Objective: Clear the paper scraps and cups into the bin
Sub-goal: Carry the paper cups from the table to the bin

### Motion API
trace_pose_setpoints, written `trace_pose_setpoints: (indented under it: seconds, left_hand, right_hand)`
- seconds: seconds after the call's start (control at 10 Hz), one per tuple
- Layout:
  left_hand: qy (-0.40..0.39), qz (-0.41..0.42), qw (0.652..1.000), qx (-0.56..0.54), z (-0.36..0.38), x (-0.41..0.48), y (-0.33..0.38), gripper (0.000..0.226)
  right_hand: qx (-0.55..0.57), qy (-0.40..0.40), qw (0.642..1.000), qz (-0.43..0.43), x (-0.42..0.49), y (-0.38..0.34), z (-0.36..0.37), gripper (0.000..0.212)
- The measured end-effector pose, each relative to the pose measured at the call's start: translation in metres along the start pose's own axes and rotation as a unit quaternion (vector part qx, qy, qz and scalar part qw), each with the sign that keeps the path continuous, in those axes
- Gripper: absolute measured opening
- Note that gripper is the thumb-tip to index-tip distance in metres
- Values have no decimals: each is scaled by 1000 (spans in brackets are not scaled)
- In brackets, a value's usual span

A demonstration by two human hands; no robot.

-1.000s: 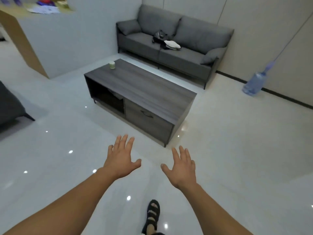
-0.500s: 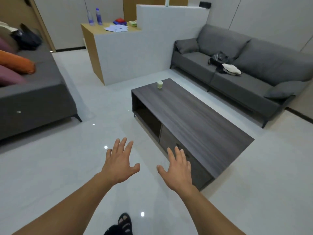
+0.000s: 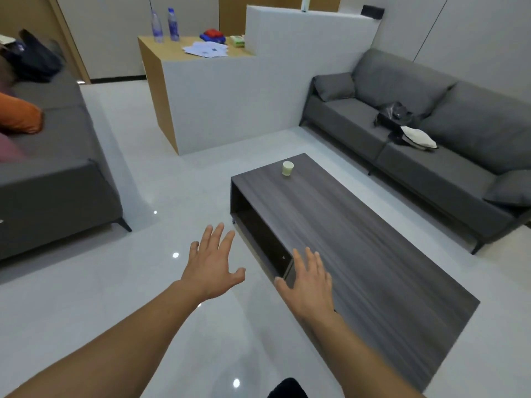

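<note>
A small pale green cup (image 3: pixel 287 168) stands upright near the far end of the dark wood coffee table (image 3: pixel 359 239). My left hand (image 3: pixel 214 264) is stretched forward over the floor, fingers spread, holding nothing. My right hand (image 3: pixel 310 278) hovers over the table's near left edge, fingers straight and empty. Both hands are well short of the cup. No bin or paper scraps show near the table. White papers (image 3: pixel 207 49) lie on the far wooden counter (image 3: pixel 161 50).
A grey sofa (image 3: pixel 431 145) with a black bag (image 3: pixel 395 114) runs along the right. Another grey sofa (image 3: pixel 51 168) with an orange cushion (image 3: pixel 20 117) stands at left. Two water bottles (image 3: pixel 165 24) stand on the counter. Glossy white floor lies between.
The view has swung left and closer: the coffee table now lies under my right hand and the cup appears nearer. Both hands stay spread and empty.
</note>
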State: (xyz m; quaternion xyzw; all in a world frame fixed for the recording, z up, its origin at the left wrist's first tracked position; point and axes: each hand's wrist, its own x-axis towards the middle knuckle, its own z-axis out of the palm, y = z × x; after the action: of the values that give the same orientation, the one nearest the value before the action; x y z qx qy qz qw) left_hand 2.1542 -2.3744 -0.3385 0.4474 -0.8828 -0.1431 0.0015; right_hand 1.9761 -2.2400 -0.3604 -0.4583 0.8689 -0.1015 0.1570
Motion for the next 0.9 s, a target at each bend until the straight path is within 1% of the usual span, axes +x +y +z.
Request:
trace_pose_setpoints:
  seconds: [0.1,0.3,0.5,0.6,0.8,0.9]
  left_hand:
    - [-9,-2,1000,-18,0,44,-11,89]
    - [-17,-13,1000,-13,-7,163,-35,89]
    - [3,-44,999,8,-42,286,-61,89]
    - [21,-50,999,0,-59,342,-70,89]
    - [-17,-29,999,-7,-61,438,-82,90]
    - [-27,16,999,-9,-61,499,-90,90]
  right_hand:
    - [-5,-8,1000,4,47,-5,2,80]
    - [3,-17,1000,-8,180,-28,3,81]
    - [10,-24,999,-42,322,-61,-11,82]
    - [7,-23,998,-53,385,-77,-26,81]
    - [11,-43,999,-32,475,-87,-26,81]
    - [4,-51,999,-5,522,-93,-22,81]
